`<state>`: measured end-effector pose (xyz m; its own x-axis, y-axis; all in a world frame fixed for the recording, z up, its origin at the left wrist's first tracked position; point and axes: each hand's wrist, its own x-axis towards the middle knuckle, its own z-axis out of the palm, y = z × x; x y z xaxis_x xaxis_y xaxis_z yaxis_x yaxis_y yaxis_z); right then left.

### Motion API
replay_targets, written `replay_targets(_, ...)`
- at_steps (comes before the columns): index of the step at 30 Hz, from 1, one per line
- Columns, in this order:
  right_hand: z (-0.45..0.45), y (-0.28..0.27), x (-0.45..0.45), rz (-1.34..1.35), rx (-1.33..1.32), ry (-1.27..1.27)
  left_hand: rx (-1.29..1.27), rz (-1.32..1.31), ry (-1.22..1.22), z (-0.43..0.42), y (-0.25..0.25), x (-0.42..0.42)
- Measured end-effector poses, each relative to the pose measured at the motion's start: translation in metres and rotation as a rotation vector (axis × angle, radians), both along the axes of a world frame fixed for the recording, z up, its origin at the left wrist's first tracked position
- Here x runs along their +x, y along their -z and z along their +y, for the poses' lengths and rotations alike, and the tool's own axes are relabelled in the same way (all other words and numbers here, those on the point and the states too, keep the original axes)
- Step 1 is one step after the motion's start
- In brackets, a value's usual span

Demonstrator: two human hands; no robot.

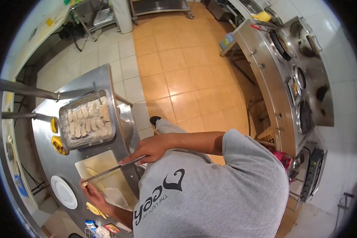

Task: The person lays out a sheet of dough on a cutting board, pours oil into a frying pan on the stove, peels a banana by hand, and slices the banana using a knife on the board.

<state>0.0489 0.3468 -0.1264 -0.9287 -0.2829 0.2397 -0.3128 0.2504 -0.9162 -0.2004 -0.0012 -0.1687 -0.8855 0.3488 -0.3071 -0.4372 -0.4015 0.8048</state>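
Observation:
My right hand is closed round the handle of a long knife, whose blade reaches across toward my left hand. The fingertips of my left hand pinch a small pale yellow piece, apparently banana, at the blade's far end. Below the blade lies a pale chopping board with long peeled yellow banana pieces on it. Beyond it stands a metal tray holding rows of pale, coated strips. Yellow peels lie beside my left forearm.
A white plate sits on the steel table. More banana peels lie beside the tray. Small packets are at the near edge. Metal posts cross the left. A stove with pans stands right, past the tiled floor.

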Motion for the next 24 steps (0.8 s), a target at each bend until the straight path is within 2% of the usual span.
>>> replay_targets(4,-0.004,0.002,0.002,-0.026,-0.043,0.082,-0.598,0.200,-0.151,-0.037,0.030,-0.024)
replay_targets(5,-0.005,0.000,0.001,-0.039,-0.048,0.092,-0.843,0.322,-0.152,-0.035,0.030,-0.016)
replay_targets(8,-0.004,-0.007,-0.008,-0.055,0.004,0.086,-1.365,0.586,-0.105,-0.013,0.011,0.006)
replay_targets(9,-0.004,-0.008,-0.011,-0.057,0.030,0.072,-1.355,0.656,-0.113,-0.021,0.023,0.003)
replay_targets(12,-0.004,-0.008,-0.025,-0.061,0.069,0.033,-1.401,0.624,-0.051,-0.017,0.015,0.012)
replay_targets(15,-0.008,0.006,-0.042,0.007,0.057,0.044,-1.427,0.635,-0.031,-0.028,0.028,0.007)
replay_targets(16,-0.008,0.004,-0.047,-0.012,0.081,0.071,-1.382,0.804,-0.024,-0.037,0.037,0.005)
replay_targets(17,-0.005,0.001,-0.049,-0.024,0.090,0.069,-1.496,1.037,-0.104,-0.038,0.045,0.002)
replay_targets(18,0.000,-0.001,-0.054,-0.030,0.104,0.048,-1.458,1.014,-0.181,-0.041,0.057,0.005)
replay_targets(19,0.003,0.006,-0.059,-0.038,0.108,0.061,-1.472,1.234,-0.276,-0.036,0.064,0.007)
replay_targets(20,0.003,0.013,-0.062,-0.050,0.106,0.070,-1.317,1.043,-0.344,-0.033,0.067,0.013)
replay_targets(21,0.007,0.000,-0.064,-0.074,0.085,0.100,-1.351,1.082,-0.361,-0.008,0.048,0.027)
replay_targets(22,0.011,0.002,-0.065,-0.216,0.197,0.063,-1.392,1.047,-0.393,0.010,0.034,0.042)
replay_targets(24,0.019,-0.004,-0.072,-0.190,0.093,0.060,-1.359,0.924,-0.329,0.034,0.028,0.051)
